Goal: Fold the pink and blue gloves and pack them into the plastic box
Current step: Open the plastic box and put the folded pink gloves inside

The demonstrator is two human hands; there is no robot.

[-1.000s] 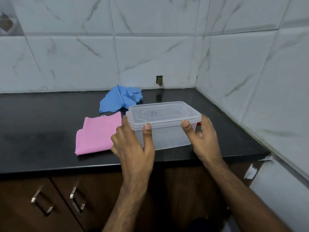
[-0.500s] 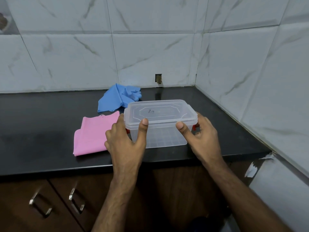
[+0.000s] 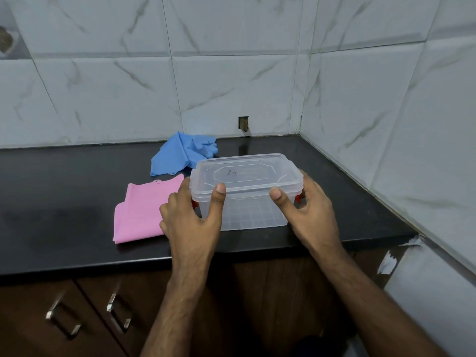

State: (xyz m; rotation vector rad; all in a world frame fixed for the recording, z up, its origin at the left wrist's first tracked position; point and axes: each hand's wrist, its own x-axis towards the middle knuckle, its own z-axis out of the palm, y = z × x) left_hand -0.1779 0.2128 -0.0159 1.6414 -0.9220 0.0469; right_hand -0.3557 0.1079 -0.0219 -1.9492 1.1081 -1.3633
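plastic box (image 3: 247, 191) on counter (image 3: 64, 202), lid on — left hand (image 3: 190, 222) and right hand (image 3: 309, 210) clamp its ends. light, rigid, slick; grip below rim. pink glove (image 3: 144, 210), blue glove (image 3: 180, 155) limp beside it.

Single head view: I look forward and down from close above the counter edge (image 3: 231, 256), facing the tiled wall corner (image 3: 300, 99); my forearms enter from the bottom. No second view shares the scene.

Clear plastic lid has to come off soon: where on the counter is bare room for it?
Bare black counter lies left of the folded pink glove. Crowded: blue glove, clear plastic box and both hands.
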